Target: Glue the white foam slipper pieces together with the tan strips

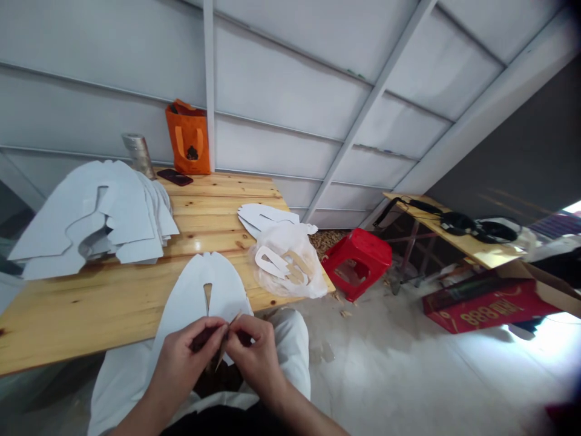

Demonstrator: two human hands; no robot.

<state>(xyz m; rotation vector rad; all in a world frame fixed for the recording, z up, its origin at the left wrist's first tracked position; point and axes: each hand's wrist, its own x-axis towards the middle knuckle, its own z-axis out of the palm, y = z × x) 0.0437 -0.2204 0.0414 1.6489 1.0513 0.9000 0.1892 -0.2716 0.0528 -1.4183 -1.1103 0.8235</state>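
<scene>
Strip [221, 353], thin and brown, sits just below the slot of the white board [190, 297], over the wearer's lap; whether it is loose or joined to the board's underside cannot be told. The left hand [186, 351] and the right hand [256, 350] work there with thumbs and forefingers drawn together, each grip seemingly clamped on the strip, the two pinches nearly touching. For good control, such close pinches seem right: small, even pulls from fingertips set near the edge should spare the board a crease, and steadying it against the thighs would probably stop it flexing around its narrow slot. A dark brown patch [213, 381] shows under the hands, too shadowed to identify. To the left of the board, a stack of similar white boards [134, 218] stands on the desk [206, 206]; to its right are a clear plastic bag [318, 283] with pale cutouts [271, 263] and, past that, a red stool [363, 245]. Beyond the board, at the desk's far side, are a phone [175, 177] and an orange bag [196, 136].
</scene>
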